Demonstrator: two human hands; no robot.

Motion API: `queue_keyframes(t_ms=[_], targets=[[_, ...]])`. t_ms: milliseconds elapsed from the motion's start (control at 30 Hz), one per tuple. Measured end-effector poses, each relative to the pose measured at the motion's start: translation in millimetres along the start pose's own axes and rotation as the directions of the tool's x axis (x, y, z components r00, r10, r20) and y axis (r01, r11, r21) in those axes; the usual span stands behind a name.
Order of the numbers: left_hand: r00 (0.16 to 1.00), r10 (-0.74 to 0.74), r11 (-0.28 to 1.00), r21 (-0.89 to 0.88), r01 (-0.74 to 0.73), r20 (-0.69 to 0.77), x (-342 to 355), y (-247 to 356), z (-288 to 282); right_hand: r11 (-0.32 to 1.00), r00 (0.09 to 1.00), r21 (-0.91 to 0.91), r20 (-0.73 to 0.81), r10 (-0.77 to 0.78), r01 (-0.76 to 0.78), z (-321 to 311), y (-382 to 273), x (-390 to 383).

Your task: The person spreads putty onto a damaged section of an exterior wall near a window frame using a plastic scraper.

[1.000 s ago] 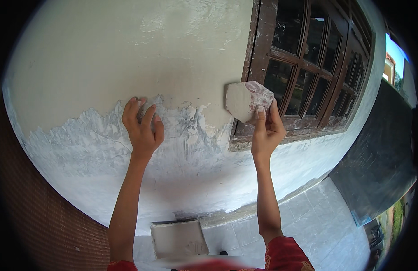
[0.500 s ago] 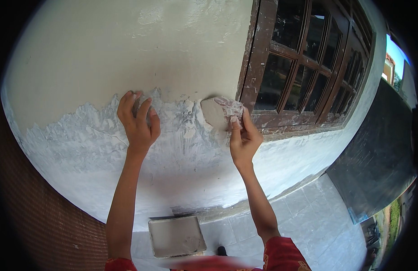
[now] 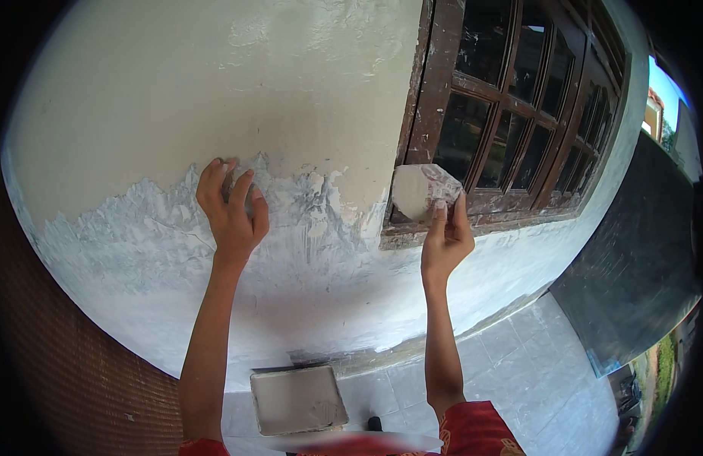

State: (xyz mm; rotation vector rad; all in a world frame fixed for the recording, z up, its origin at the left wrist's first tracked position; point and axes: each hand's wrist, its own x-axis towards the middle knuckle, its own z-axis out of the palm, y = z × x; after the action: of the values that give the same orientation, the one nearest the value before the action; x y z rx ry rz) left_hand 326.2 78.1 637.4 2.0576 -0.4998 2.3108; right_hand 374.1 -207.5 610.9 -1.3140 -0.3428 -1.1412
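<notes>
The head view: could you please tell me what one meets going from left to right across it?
Brown ribbed surface, left hand, flat rectangular object on the floor, right hand pinching a pale flat piece, dark panel.

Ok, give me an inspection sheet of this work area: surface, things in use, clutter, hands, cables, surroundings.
Surface: wall, beige above, patchy grey-white below, ragged edge between.
Things in use: pale flat plate, smeared toward its right side.
Clutter: shallow tray on the tiled floor; dark items at lower right, unclear.
Hands: right hand pinches the plate before the window's lower corner; left hand curled near the wall, contents unclear.
Cables: nothing seen.
Surroundings: brown-framed window, large dark sheet at right.
</notes>
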Motion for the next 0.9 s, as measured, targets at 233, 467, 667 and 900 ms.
queue_keyframes(t_ms=[233,467,667,900], targets=[[0.999,0.031,0.999,0.032,-0.032,0.027,3.1,2.8,0.4,0.965,0.986,0.246,0.157,0.050,-0.088,24.0,-26.0,-6.9],[0.999,0.043,0.998,0.048,-0.044,0.030,0.5,4.3,-1.0,0.930,0.979,0.334,0.178,0.099,-0.154,24.7,-23.4,23.9],[1.000,0.023,1.000,0.010,-0.023,-0.009,2.2,-0.9,-1.2,0.981,0.951,0.193,0.309,-0.028,-0.034,50.0,-40.6,3.5],[0.998,0.036,0.998,0.049,-0.039,0.060,-0.1,2.9,-1.0,0.933,0.990,0.344,0.119,0.072,-0.109,30.5,-33.4,12.8]])
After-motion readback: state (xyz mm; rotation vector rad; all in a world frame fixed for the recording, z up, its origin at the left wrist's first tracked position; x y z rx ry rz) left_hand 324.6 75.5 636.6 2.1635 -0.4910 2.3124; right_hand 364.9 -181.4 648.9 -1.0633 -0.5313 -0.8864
